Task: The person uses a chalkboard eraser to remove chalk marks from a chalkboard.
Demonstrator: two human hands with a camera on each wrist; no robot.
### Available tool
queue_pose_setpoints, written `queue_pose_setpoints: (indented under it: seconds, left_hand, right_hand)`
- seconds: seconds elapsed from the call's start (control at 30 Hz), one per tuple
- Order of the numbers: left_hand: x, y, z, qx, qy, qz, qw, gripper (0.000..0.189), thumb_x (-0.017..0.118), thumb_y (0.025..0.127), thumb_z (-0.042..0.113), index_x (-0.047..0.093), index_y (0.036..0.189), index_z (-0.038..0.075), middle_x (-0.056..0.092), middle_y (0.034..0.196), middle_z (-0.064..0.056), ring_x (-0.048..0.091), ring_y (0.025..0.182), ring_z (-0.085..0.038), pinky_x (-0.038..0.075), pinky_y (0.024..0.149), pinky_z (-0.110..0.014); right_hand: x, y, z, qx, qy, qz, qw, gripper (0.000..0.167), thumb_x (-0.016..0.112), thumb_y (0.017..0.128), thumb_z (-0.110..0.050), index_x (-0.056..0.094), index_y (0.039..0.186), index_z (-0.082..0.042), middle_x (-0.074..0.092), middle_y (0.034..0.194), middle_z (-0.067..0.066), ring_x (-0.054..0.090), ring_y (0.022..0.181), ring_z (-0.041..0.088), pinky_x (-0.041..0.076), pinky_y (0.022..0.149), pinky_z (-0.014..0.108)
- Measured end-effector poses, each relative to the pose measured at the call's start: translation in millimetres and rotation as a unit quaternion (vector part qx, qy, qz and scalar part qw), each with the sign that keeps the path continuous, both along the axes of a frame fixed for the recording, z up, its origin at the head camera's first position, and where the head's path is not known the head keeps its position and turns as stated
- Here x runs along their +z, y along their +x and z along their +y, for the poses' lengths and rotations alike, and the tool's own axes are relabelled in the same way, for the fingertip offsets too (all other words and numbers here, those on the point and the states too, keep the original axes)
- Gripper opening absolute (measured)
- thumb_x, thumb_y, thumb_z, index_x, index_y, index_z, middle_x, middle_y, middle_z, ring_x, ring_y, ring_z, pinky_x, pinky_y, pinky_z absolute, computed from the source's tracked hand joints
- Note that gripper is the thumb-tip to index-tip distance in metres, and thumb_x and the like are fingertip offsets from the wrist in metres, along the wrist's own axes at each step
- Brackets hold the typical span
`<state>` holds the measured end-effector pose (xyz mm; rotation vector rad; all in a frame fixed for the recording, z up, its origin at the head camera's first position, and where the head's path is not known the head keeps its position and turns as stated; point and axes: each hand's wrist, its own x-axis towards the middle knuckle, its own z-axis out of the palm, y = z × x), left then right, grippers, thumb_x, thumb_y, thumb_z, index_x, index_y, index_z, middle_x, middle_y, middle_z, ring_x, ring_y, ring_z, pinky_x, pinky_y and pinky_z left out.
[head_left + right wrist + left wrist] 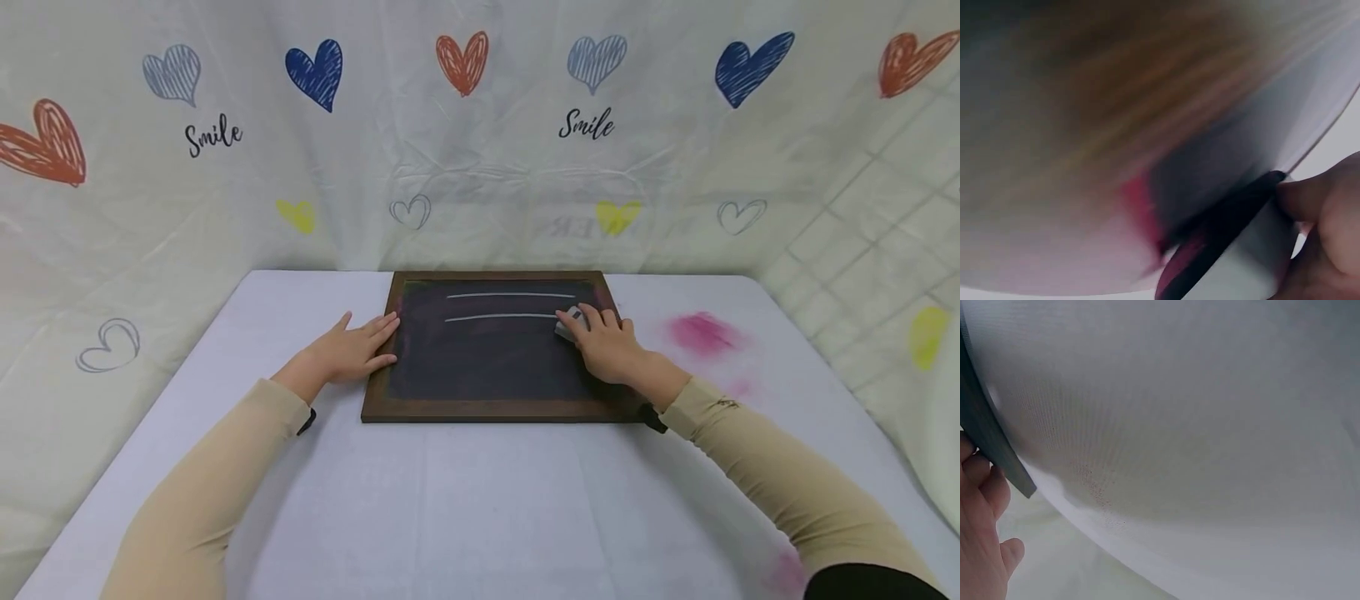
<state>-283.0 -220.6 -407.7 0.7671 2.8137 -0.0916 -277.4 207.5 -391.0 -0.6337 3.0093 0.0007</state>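
Note:
A small blackboard (pixel 480 358) with a brown wooden frame lies on the table, bearing two white chalk lines (pixel 510 294) across its upper half. My left hand (pixel 348 348) rests at the left side of the frame, fingers extended and touching its edge; the left wrist view shows these fingers against the frame's edge (pixel 991 434). With my right hand (pixel 611 346) I grip a blackboard eraser (pixel 567 327) near the right end of the lower line. In the right wrist view the eraser (pixel 1241 262) shows a light body and a dark pad with pink smudges.
A white cloth covers the table (pixel 480 500). Pink powder stains (pixel 705 333) mark it right of the board. Behind stands a white curtain (pixel 510 150) printed with hearts and "Smile".

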Motion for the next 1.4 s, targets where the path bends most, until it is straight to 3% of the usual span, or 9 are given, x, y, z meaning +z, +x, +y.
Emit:
queue_pose_setpoints:
  seconds: [0.17,0.33,0.47,0.63,0.83,1.1,1.27,1.4]
  left_hand:
    - [-1.2,-0.5,1.6,0.001,-0.002,-0.004,1.0000,0.076,0.041,0.109,0.048,0.015,0.164,0.002,0.014,0.170,-0.016,0.024,0.153,-0.031,0.004,0.120,-0.066]
    - [-1.0,-0.4,1.1,0.001,-0.003,-0.002,1.0000,0.076,0.041,0.109,0.048,0.015,0.164,0.002,0.015,0.170,-0.016,0.025,0.153,-0.031,0.004,0.120,-0.066]
    - [-0.4,-0.8,0.2,-0.002,-0.002,0.004,1.0000,0.076,0.042,0.109,0.048,0.016,0.164,0.002,0.015,0.169,-0.016,0.025,0.153,-0.031,0.005,0.120,-0.066]
    - [0.0,0.7,0.0,-0.006,-0.001,0.007,1.0000,0.075,0.042,0.109,0.047,0.017,0.163,0.001,0.016,0.169,-0.017,0.027,0.152,-0.031,0.006,0.119,-0.066]
    - [1.8,2.5,1.2,-0.006,0.002,0.010,0.9999,0.075,0.043,0.109,0.046,0.018,0.163,0.001,0.018,0.169,-0.017,0.028,0.152,-0.032,0.007,0.119,-0.067]
    - [-1.1,3.0,0.6,-0.008,-0.003,0.007,0.9999,0.075,0.041,0.110,0.047,0.018,0.163,0.000,0.017,0.169,-0.017,0.027,0.152,-0.031,0.008,0.119,-0.067]
    - [-0.4,2.2,1.1,-0.004,-0.001,0.003,1.0000,0.075,0.041,0.110,0.048,0.017,0.163,0.001,0.016,0.169,-0.017,0.025,0.153,-0.031,0.007,0.119,-0.067]
    - [0.0,1.3,0.9,-0.001,-0.002,0.004,1.0000,0.075,0.040,0.110,0.048,0.016,0.164,0.002,0.016,0.169,-0.016,0.025,0.153,-0.031,0.006,0.119,-0.066]
  right_hand:
    - [0.9,3.1,-20.0,0.004,0.016,-0.025,0.9995,0.053,0.042,0.112,-0.016,0.028,0.163,-0.017,0.023,0.161,0.027,0.032,0.137,0.051,0.035,0.095,0.064]
    - [4.3,27.0,-62.3,0.093,0.030,-0.032,0.9947,0.054,0.040,0.112,-0.016,0.027,0.164,-0.019,0.024,0.162,0.025,0.036,0.138,0.048,0.036,0.100,0.064]
    - [8.0,49.6,-95.8,0.182,0.064,-0.029,0.9808,0.062,0.046,0.109,-0.007,0.025,0.165,-0.021,0.024,0.164,0.021,0.038,0.136,0.043,0.039,0.100,0.060]
    - [10.2,54.6,-103.5,0.226,0.079,-0.026,0.9707,0.066,0.050,0.107,-0.007,0.023,0.165,-0.024,0.026,0.165,0.016,0.038,0.137,0.038,0.041,0.100,0.056]
    - [8.3,30.6,-75.9,0.196,0.033,-0.026,0.9797,0.057,0.046,0.111,-0.017,0.027,0.164,-0.021,0.029,0.163,0.020,0.040,0.137,0.042,0.040,0.102,0.060]
    - [5.0,-4.4,-23.3,0.089,0.027,-0.016,0.9956,0.057,0.050,0.110,-0.019,0.028,0.163,-0.017,0.028,0.160,0.024,0.042,0.130,0.046,0.042,0.090,0.057]
    - [6.0,-12.3,-3.2,0.035,0.024,-0.005,0.9991,0.056,0.051,0.109,-0.015,0.031,0.161,-0.016,0.031,0.158,0.027,0.042,0.127,0.048,0.041,0.094,0.063]
    - [9.1,-11.3,-6.8,0.042,0.025,-0.002,0.9988,0.055,0.051,0.109,-0.015,0.033,0.161,-0.015,0.032,0.157,0.028,0.041,0.128,0.049,0.040,0.093,0.063]
